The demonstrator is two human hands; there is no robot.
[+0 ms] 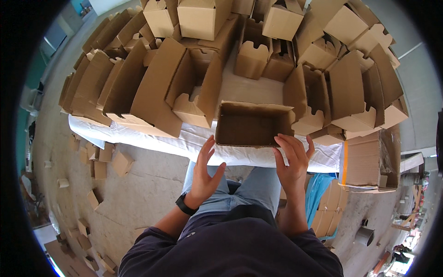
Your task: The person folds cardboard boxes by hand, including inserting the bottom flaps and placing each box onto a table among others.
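An open brown cardboard box (251, 123) stands at the near edge of a table covered with white cloth (249, 87). My left hand (205, 171) hovers just below the box's near left corner, fingers spread, holding nothing. My right hand (291, 159) is at the box's near right corner, fingers apart, with the fingertips touching or nearly touching its edge. A black watch is on my left wrist.
Many folded, open cardboard boxes (184, 87) crowd the table on the left, back and right. A stack of flat cardboard (374, 161) stands right of the table. Small cardboard scraps (99, 161) litter the concrete floor at left.
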